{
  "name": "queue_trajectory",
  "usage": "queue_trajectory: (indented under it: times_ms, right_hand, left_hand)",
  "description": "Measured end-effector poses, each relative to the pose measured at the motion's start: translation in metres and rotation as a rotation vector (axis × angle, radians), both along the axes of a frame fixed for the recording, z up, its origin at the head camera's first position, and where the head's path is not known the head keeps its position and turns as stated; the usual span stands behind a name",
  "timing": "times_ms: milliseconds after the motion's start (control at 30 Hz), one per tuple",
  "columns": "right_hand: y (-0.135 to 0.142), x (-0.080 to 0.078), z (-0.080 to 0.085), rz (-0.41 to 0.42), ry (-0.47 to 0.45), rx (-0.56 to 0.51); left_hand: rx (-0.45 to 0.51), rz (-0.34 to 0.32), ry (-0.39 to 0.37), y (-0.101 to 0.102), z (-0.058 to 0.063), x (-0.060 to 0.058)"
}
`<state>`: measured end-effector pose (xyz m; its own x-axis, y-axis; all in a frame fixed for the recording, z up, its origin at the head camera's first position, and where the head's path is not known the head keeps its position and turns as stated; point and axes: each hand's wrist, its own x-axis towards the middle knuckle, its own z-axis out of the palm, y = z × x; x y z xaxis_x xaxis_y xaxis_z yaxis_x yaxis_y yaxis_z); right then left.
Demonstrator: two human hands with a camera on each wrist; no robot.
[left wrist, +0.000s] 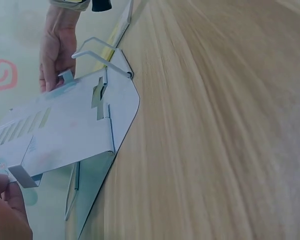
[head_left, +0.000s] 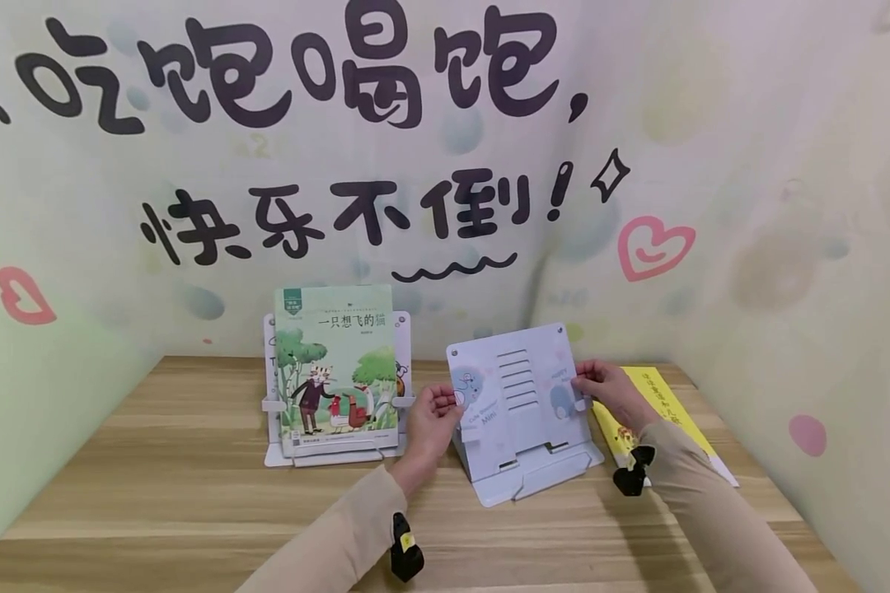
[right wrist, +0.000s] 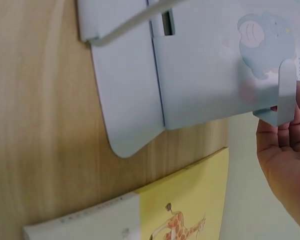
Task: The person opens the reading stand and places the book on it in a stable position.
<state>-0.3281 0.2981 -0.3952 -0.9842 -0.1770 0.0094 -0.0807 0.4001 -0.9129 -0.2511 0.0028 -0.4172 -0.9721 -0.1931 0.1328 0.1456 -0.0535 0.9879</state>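
Note:
A white metal book stand [head_left: 522,395] with pale blue cartoon prints and a column of slots stands tilted back on the table. My left hand [head_left: 432,420] pinches its left edge near the side clip; in the left wrist view that hand [left wrist: 10,202] shows at the lower left corner. At the opposite edge my right hand [head_left: 614,391] grips the stand by the other side clip [right wrist: 287,92], fingers partly hidden behind the panel. A wire page holder [head_left: 556,478] folds over the stand's bottom lip.
Left of it, a green picture book [head_left: 337,371] leans upright on a second stand [head_left: 273,445]. A yellow book [head_left: 675,408] lies flat on the wooden table [head_left: 156,494], beneath my right forearm. Behind the table hangs a printed cloth [head_left: 445,305].

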Motion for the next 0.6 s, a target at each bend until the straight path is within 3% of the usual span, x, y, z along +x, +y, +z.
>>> queue_trajectory:
  times_ms: [200, 333, 600]
  right_hand:
    - [0.007, 0.002, 0.001, 0.027, 0.014, -0.014]
    - [0.009, 0.005, 0.003, 0.025, 0.007, -0.007]
    - [0.011, 0.011, 0.006, 0.022, -0.001, 0.013]
  left_hand:
    - [-0.031, -0.061, 0.044, -0.003, 0.005, 0.004]
    - [-0.062, -0.1, 0.039, -0.006, 0.017, 0.013]
    - [-0.087, -0.135, 0.054, -0.007, 0.01, 0.01]
